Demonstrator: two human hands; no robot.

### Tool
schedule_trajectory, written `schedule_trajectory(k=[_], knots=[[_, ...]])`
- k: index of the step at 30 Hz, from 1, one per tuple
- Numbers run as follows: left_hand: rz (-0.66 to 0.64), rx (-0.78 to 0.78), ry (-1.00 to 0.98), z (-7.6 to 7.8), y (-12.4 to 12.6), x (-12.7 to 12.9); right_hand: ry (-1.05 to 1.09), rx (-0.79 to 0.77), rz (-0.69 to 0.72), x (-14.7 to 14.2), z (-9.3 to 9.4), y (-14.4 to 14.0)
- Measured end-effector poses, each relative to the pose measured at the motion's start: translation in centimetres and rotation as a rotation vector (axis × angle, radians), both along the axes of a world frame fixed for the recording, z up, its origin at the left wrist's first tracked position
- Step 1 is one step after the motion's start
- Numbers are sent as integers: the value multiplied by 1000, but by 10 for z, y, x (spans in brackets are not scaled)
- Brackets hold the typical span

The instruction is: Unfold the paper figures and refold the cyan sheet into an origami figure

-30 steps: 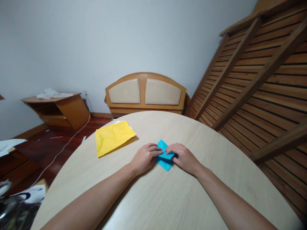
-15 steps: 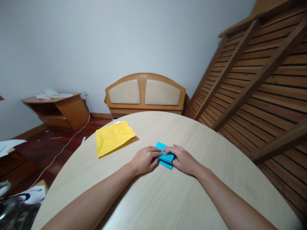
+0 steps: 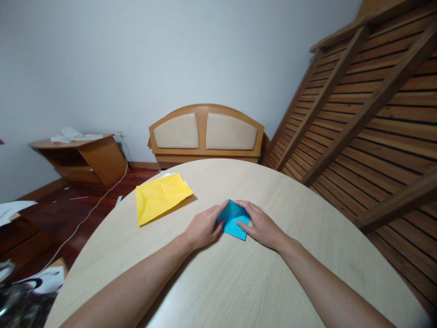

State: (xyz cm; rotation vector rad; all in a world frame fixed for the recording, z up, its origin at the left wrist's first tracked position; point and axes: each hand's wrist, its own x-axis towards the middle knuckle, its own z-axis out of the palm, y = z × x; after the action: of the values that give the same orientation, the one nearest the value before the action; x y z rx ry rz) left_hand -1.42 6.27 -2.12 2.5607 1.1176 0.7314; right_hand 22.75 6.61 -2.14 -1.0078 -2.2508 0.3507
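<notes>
A small folded blue paper (image 3: pixel 233 219) lies flat on the round light-wood table (image 3: pixel 239 282), a little beyond its middle. My left hand (image 3: pixel 203 226) presses on the paper's left edge, fingers reaching up to its top corner. My right hand (image 3: pixel 260 222) holds the right edge, thumb on the paper's lower part and fingers curled over the top right. Both hands rest on the table with the paper between them.
A creased yellow paper sheet (image 3: pixel 159 196) lies on the table to the left of the hands. Behind the table stand a wooden headboard (image 3: pixel 206 133), a slatted wooden frame (image 3: pixel 368 114) on the right and a low wooden shelf (image 3: pixel 82 155) at left.
The blue paper's upper flap has been unfolded upward, so the paper now shows a pointed top. Both hands slid from the paper's middle to its outer edges.
</notes>
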Motion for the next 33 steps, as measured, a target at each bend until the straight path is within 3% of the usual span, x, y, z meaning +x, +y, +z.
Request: schedule_trajectory(k=[6,12,25,29,33], knots=[[-18,4,-36,5,-2,0,29,102,-7,-2,3,2],[51,-62,-28,11,-6,3,23,135,8,-1,5,1],[122,-61,-10,6,-2,4,20,40,44,0,3,-1],[93,-89,-102,4,-2,2,19,6,44,2,2,-1],[39,-33,-21,6,-2,2,26,-24,29,3,0,1]])
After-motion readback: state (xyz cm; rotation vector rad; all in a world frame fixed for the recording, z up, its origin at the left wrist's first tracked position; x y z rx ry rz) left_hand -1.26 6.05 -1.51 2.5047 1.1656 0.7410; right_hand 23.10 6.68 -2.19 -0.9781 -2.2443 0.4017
